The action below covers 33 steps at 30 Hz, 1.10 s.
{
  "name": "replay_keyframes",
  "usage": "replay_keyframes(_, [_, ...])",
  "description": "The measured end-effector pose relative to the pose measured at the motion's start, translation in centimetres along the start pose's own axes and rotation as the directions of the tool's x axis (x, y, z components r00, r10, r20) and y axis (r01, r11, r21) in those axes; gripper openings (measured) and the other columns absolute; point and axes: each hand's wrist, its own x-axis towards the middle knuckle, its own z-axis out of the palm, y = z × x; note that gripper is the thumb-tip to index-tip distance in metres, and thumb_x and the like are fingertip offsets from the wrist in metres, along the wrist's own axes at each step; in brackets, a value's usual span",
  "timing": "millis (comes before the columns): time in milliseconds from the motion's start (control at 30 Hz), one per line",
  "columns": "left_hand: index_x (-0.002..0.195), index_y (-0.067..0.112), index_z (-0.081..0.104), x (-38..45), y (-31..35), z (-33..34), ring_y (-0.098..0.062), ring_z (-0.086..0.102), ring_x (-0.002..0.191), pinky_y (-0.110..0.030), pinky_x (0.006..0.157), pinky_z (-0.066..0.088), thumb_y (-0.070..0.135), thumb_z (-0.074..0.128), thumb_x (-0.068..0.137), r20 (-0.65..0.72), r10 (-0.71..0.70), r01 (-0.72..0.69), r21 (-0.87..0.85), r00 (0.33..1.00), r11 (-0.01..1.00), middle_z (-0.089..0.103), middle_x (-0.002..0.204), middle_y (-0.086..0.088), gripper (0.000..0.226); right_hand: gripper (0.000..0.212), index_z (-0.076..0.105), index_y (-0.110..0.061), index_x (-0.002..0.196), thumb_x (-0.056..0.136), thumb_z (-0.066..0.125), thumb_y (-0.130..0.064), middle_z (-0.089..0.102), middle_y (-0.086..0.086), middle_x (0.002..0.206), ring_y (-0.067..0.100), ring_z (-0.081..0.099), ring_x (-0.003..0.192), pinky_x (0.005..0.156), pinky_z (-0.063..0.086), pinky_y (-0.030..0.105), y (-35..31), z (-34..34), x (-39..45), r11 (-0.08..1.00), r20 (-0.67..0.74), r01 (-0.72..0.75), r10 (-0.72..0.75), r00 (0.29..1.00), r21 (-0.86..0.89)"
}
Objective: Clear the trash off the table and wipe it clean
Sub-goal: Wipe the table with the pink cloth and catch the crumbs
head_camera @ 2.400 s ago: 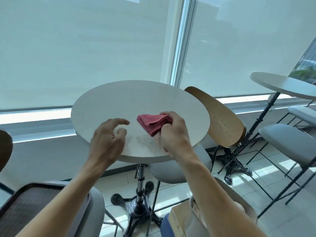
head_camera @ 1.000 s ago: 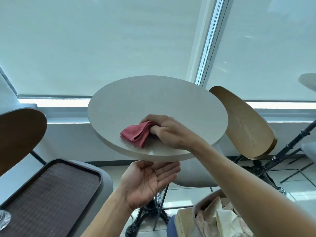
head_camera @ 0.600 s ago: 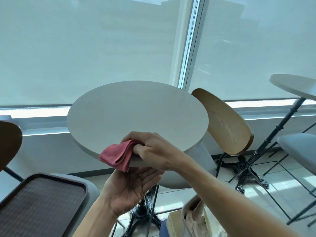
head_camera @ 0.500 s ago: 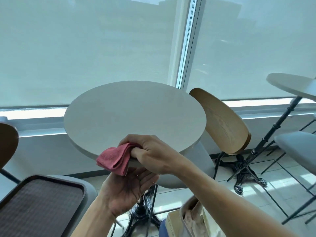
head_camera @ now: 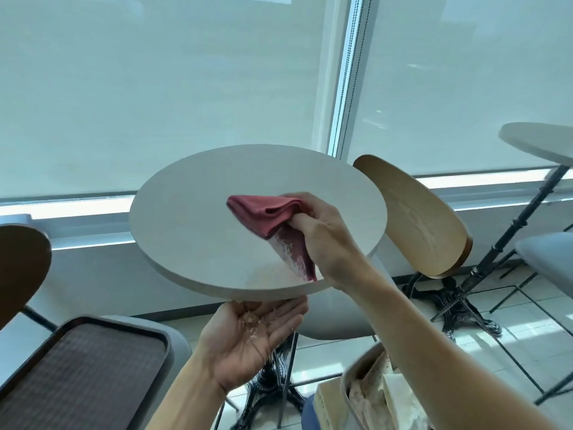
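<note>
Two pale roller blinds (head_camera: 161,88) cover a wide window and fill the upper half of the view, split by a white frame post (head_camera: 342,76) with bead chains hanging along it. Below them stands a round white desk (head_camera: 198,218) on a black ornate metal base (head_camera: 269,386). A wooden chair back (head_camera: 415,218) rises just beside the desk's right edge, and part of a second round desk (head_camera: 539,142) shows at the far right. A dark brown tray (head_camera: 74,377) rests on a grey seat at lower left, and the curved edge of another dark chair back (head_camera: 21,268) shows above it. At the lower right, a container (head_camera: 372,395) holds crumpled paper trash.

The person's right hand (head_camera: 325,234) reaches over the desk and grips a folded red cloth (head_camera: 266,212), the fingers curled around its bunched end. The cloth lies on the desk top right of centre, and a darker tail of it trails toward the near rim. Pale crumbs (head_camera: 269,274) speckle that tail and the desk surface beside it.

The left hand (head_camera: 248,333) is held palm up just under the near rim of the desk, fingers relaxed and slightly cupped, clasping nothing. A scatter of small crumbs lies in its palm.
</note>
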Motion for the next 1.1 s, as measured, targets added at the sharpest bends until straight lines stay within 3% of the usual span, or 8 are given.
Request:
replay_keyframes(67, [0.108, -0.02, 0.064, -0.3, 0.1, 0.2, -0.049, 0.068, 0.096, -0.056, 0.078, 0.054, 0.035, 0.034, 0.101, 0.01, -0.019, 0.019, -0.03, 1.0, 0.999, 0.06, 0.12, -0.038, 0.063, 0.033, 0.069, -0.023, 0.099, 0.096, 0.043, -0.002, 0.071, 0.005, 0.096, 0.019, 0.067, 0.089, 0.087, 0.055, 0.037, -0.1, -1.6, 1.5, 0.995, -0.166, 0.005, -0.022, 0.986, -0.102])
replay_keyframes(167, [0.113, -0.019, 0.062, -0.5, 0.2, 0.5, -0.049, 0.067, 0.099, -0.057, 0.081, 0.053, 0.037, 0.034, 0.101, 0.009, -0.013, 0.013, -0.04, 1.0, 0.999, 0.06, 0.121, -0.037, 0.064, 0.032, 0.069, -0.02, 0.1, 0.095, 0.042, -0.004, 0.07, 0.0, 0.085, -0.001, 0.063, 0.065, 0.058, 0.05, 0.014, -0.1, -4.0, 2.9, 0.978, -0.32, -0.066, 0.0, 0.947, -0.196])
replay_keyframes(233, [0.112, -0.019, 0.062, -0.4, 0.3, 0.5, -0.048, 0.067, 0.1, -0.057, 0.082, 0.053, 0.037, 0.033, 0.103, 0.0, -0.014, 0.014, -0.043, 1.0, 0.999, 0.06, 0.121, -0.037, 0.064, 0.033, 0.07, -0.019, 0.106, 0.094, 0.042, -0.004, 0.07, -0.006, 0.089, -0.011, 0.062, 0.065, 0.058, 0.047, 0.006, 0.7, -5.2, 3.5, 0.949, -0.353, -0.122, 0.012, 0.936, -0.289])
replay_keyframes(333, [0.11, -0.02, 0.063, -0.4, 0.4, 0.5, -0.049, 0.067, 0.098, -0.057, 0.081, 0.053, 0.036, 0.033, 0.102, -0.01, -0.024, 0.023, -0.052, 1.0, 0.998, 0.06, 0.12, -0.038, 0.064, 0.031, 0.067, -0.026, 0.107, 0.094, 0.042, -0.013, 0.07, -0.005, 0.095, 0.008, 0.066, 0.088, 0.083, 0.056, 0.032, 1.8, -5.1, 3.0, 0.887, -0.296, -0.177, 0.048, 0.954, -0.427])
replay_keyframes(500, [0.103, -0.022, 0.065, -0.5, 0.4, 0.2, -0.051, 0.068, 0.091, -0.059, 0.076, 0.052, 0.033, 0.041, 0.094, 0.028, -0.025, 0.026, -0.039, 0.999, 0.999, 0.061, 0.116, -0.039, 0.061, 0.034, 0.057, -0.027, 0.124, 0.097, 0.039, -0.016, 0.067, 0.004, 0.109, 0.023, 0.059, 0.098, 0.09, 0.048, 0.043, 2.2, -1.9, 1.1, 0.793, -0.171, -0.128, 0.031, 0.985, -0.595])
replay_keyframes(733, [0.1, -0.022, 0.065, -0.2, 0.5, 0.2, -0.052, 0.068, 0.086, -0.059, 0.071, 0.053, 0.032, 0.032, 0.101, 0.06, -0.026, 0.029, -0.051, 0.998, 0.998, 0.061, 0.113, -0.041, 0.064, 0.031, 0.058, -0.025, 0.121, 0.098, 0.039, -0.016, 0.069, 0.002, 0.101, 0.02, 0.061, 0.09, 0.081, 0.047, 0.035, 1.5, 1.7, -1.0, 0.825, -0.016, 0.016, -0.03, 0.999, -0.565])
replay_keyframes(933, [0.093, -0.018, 0.069, -0.1, 0.3, 0.0, -0.046, 0.062, 0.104, -0.063, 0.08, 0.048, 0.023, 0.04, 0.094, 0.082, -0.006, 0.01, -0.05, 0.997, 0.999, 0.063, 0.112, -0.037, 0.05, 0.032, 0.057, -0.023, 0.123, 0.097, 0.04, -0.015, 0.069, 0.003, 0.102, 0.019, 0.06, 0.093, 0.083, 0.046, 0.032, 0.8, 3.8, -2.2, 0.836, 0.082, 0.092, -0.056, 0.995, -0.541])
replay_keyframes(1100, [0.101, -0.016, 0.065, -0.4, 0.3, -0.1, -0.044, 0.065, 0.101, -0.064, 0.083, 0.047, 0.012, 0.045, 0.091, 0.142, -0.008, 0.011, -0.025, 0.99, 1.0, 0.064, 0.113, -0.032, 0.036, 0.031, 0.06, -0.026, 0.118, 0.095, 0.042, -0.014, 0.07, 0.002, 0.1, 0.017, 0.061, 0.092, 0.086, 0.048, 0.033, 0.7, 4.2, -3.1, 0.86, 0.136, 0.121, -0.061, 0.989, -0.496])
